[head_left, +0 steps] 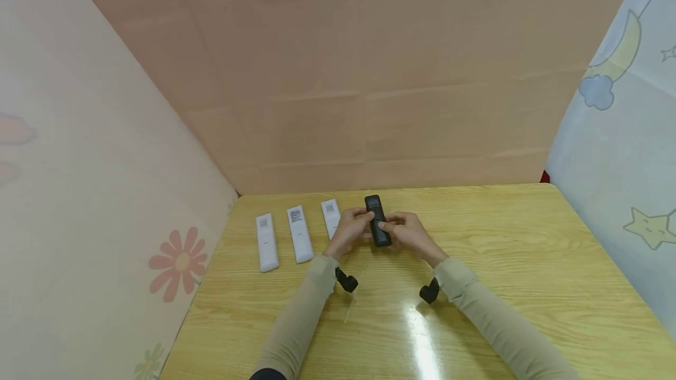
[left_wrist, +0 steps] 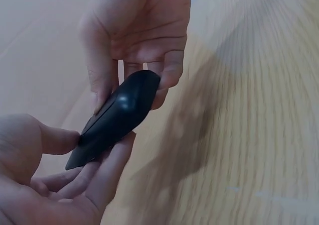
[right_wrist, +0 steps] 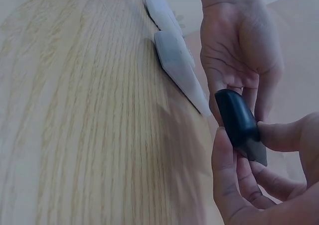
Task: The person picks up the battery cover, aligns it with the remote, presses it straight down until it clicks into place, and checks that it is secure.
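A black remote control (head_left: 377, 221) is held above the table, its back side with a dark label facing up in the head view. My left hand (head_left: 351, 229) pinches its left edge, thumb on top and fingers underneath. From the other side my right hand (head_left: 412, 233) grips it the same way, thumb pressed on the upper face. The left wrist view shows the remote's smooth, rounded end (left_wrist: 124, 103) between both hands. To the left, three white remotes lie back up: one far left (head_left: 267, 243), one in the middle (head_left: 300, 234), and one (head_left: 330, 216) partly hidden by my left hand.
The wooden table (head_left: 502, 263) reaches towards a brown paper-covered wall (head_left: 359, 104) at the back. Patterned side walls (head_left: 105, 192) flank it. A black wrist mount (head_left: 346, 281) sits at the left cuff, another mount (head_left: 430, 291) at the right.
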`<state>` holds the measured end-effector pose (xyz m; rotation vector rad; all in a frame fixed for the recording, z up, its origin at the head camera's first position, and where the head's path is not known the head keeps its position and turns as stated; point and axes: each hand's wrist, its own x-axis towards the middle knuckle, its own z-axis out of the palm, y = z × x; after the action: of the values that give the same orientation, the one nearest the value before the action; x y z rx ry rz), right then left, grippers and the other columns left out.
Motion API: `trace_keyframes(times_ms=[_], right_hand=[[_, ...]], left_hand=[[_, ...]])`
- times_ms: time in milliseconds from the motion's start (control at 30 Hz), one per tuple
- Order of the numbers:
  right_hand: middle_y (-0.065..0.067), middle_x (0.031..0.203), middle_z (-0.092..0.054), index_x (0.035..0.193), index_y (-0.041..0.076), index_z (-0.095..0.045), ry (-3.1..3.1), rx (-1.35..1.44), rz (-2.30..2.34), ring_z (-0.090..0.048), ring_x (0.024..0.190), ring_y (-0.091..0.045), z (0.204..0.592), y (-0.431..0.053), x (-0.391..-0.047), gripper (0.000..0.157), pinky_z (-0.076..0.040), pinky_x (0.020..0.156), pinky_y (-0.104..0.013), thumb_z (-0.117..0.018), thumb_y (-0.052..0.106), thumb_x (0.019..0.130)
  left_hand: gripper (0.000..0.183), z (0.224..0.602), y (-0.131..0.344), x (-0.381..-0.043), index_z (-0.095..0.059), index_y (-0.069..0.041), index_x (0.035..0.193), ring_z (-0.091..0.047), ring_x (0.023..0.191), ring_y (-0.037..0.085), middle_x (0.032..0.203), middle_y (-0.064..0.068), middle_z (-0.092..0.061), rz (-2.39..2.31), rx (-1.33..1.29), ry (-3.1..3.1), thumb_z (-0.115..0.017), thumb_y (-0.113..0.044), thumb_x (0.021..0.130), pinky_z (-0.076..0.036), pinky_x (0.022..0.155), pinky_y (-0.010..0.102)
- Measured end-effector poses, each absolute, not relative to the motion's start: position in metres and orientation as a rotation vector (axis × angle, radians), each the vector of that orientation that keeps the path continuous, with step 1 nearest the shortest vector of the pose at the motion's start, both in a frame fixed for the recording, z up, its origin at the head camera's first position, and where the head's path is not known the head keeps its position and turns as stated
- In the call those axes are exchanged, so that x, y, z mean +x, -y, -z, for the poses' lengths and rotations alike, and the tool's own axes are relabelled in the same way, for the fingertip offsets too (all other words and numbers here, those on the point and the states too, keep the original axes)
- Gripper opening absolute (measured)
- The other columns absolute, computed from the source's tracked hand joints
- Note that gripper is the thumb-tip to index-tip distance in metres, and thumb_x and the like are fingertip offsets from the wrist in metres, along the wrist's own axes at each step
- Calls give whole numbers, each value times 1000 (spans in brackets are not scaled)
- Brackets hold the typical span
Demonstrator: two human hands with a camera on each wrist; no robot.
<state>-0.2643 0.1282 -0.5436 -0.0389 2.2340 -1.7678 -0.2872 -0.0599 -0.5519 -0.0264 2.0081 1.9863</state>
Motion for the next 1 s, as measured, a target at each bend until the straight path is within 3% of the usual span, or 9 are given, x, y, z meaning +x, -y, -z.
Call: trace_keyframes(times_ms=[300,700,867,1000], right_hand=[[-23,117,-62,126,-1,-64,-2239,-40,1762,-69,83,-26,549,-119,-271,37,-61,73,-46,-67,23,98],[-21,115,-64,129,0,-61,-2282,-31,1745,-68,83,-26,552,-111,-279,39,-61,71,-42,-66,22,98],[-19,116,-65,129,-1,-61,-2374,-44,1705,-68,92,-25,555,-107,-282,40,-60,71,-36,-67,22,97],[-18,121,-64,132,0,-60,-2450,-54,1648,-66,105,-30,557,-104,-283,42,-58,74,-33,-69,19,96]], left_hand=[[45,546,65,-291,-58,-5,136,-70,94,20,117,9,-68,-1856,-99,-2161,-64,-30,100,-60,81,40],[38,544,66,-299,-63,-3,128,-70,88,19,108,8,-70,-1703,-135,-2375,-68,-25,97,-60,77,34],[42,544,64,-302,-61,-2,131,-69,100,22,116,10,-69,-1636,-167,-2451,-69,-24,96,-58,83,33],[45,545,63,-304,-58,-1,135,-69,102,24,120,13,-68,-1623,-181,-2478,-69,-22,96,-59,78,30]])
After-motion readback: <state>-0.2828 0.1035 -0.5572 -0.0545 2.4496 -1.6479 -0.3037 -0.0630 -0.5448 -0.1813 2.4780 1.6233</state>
